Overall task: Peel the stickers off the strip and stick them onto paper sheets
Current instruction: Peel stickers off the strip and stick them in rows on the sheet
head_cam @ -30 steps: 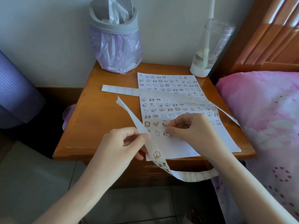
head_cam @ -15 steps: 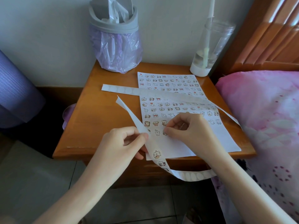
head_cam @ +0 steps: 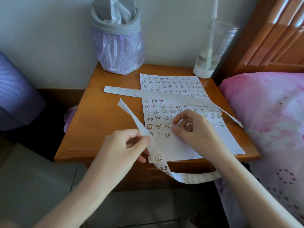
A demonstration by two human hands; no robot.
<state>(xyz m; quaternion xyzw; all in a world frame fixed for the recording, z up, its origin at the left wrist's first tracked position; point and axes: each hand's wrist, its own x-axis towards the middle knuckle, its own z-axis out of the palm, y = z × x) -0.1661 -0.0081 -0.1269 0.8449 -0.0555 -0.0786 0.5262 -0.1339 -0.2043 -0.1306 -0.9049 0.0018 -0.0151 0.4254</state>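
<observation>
A long white sticker strip [head_cam: 139,124] rises from my left hand [head_cam: 125,145], which pinches it at the nightstand's front edge. Below the hand the strip carries cartoon stickers [head_cam: 158,157], then loops under the edge to the right. My right hand [head_cam: 195,129] hovers low over the near paper sheet [head_cam: 181,145], fingers loosely curled and holding nothing, thumb tip by the sheet's fourth sticker row. Fresh stickers [head_cam: 167,135] sit in the lowest row, just left of that thumb. A second sheet [head_cam: 171,83], full of stickers, lies behind.
Peeled strip backing [head_cam: 125,91] lies across the wooden nightstand [head_cam: 102,116]. A grey bin with a purple liner [head_cam: 116,46] stands at the back left, a clear cup with a straw [head_cam: 212,51] at the back right. A pink bed [head_cam: 266,112] borders the right side.
My right hand has lifted off the sticker in the lowest row and shifted slightly up the sheet. The left hand and strip have stayed in place.
</observation>
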